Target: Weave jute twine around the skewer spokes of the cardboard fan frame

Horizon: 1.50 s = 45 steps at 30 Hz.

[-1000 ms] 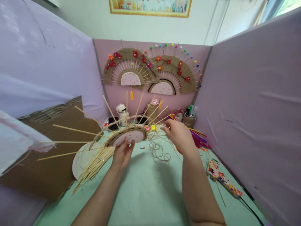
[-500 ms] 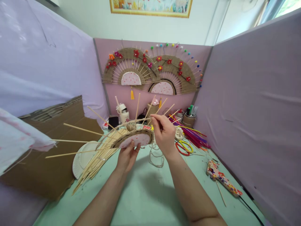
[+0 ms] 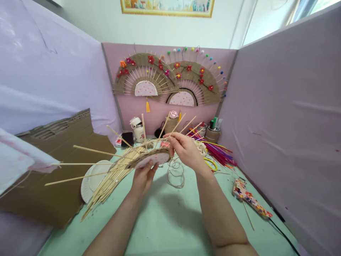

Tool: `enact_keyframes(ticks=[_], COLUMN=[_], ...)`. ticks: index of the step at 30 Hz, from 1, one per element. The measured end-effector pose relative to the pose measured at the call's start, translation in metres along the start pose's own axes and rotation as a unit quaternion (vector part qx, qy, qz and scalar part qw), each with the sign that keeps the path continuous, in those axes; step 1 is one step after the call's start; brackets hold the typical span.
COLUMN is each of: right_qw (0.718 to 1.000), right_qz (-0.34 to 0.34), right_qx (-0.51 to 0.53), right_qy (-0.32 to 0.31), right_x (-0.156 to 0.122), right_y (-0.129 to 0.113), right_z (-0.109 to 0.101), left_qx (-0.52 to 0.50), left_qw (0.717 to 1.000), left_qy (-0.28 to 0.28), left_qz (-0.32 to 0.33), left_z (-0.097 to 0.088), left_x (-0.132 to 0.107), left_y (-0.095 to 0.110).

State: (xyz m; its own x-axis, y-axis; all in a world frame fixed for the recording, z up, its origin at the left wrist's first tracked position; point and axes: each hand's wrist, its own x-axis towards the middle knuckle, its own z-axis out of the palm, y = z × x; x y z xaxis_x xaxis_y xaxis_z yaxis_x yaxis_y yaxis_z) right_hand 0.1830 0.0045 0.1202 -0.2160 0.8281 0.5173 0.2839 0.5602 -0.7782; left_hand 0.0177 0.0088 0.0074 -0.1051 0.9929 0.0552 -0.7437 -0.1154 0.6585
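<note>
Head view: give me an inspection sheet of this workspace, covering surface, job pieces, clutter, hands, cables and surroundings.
Surface: pale green tabletop, shadowed near the middle.
Job's things: half-round base with pink spotted face and brown rim, pale wooden sticks fanning out; tan twine, partly looped on the tabletop.
Clutter: pale wooden stick bundle, white round plate, red-and-purple fuzzy strips.
Hands: left hand holds the base from below; right hand pinches the twine above it.
Cables: black cable from the flower-patterned, gun-shaped tool.
Surroundings: pink back panel bearing brown, flower-decorated half-round fans; purple side panels.
</note>
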Motion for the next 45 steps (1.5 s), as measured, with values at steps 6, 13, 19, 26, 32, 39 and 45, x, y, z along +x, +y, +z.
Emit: enact_keyframes(ticks=[6, 13, 19, 26, 32, 39, 45], right_qw=[0.999, 1.000, 0.997, 0.996, 0.995, 0.995, 0.995], right_qz=[-0.024, 0.000, 0.023, 0.022, 0.029, 0.047, 0.052], right_qx=[-0.027, 0.021, 0.075, 0.091, 0.090, 0.089, 0.085], right_qy=[0.003, -0.003, 0.014, 0.014, 0.013, 0.021, 0.018], right_x=[-0.0011, -0.0034, -0.0027, -0.0018, -0.0013, -0.0024, -0.0019], right_y=[-0.0004, -0.0022, 0.0014, 0.0015, 0.0000, -0.0033, 0.0001], right_z=[-0.0016, -0.0038, 0.0030, 0.0021, 0.0020, -0.0026, -0.0030], left_qx=[-0.004, -0.009, 0.004, 0.008, 0.007, 0.014, 0.020], left_qw=[1.000, 1.000, 1.000, 1.000, 1.000, 1.000, 1.000], left_qy=[0.005, -0.002, -0.003, -0.011, -0.009, -0.008, -0.017], left_qz=[-0.006, -0.002, -0.003, 0.001, 0.001, 0.003, -0.004], left_z=[0.0006, 0.0000, -0.0005, -0.0007, -0.0010, -0.0018, -0.0016], left_x=[-0.0009, -0.0014, -0.0013, -0.0016, -0.0014, -0.0021, -0.0026], left_y=[0.0011, 0.0025, 0.0014, 0.0010, 0.0017, 0.0014, 0.0019])
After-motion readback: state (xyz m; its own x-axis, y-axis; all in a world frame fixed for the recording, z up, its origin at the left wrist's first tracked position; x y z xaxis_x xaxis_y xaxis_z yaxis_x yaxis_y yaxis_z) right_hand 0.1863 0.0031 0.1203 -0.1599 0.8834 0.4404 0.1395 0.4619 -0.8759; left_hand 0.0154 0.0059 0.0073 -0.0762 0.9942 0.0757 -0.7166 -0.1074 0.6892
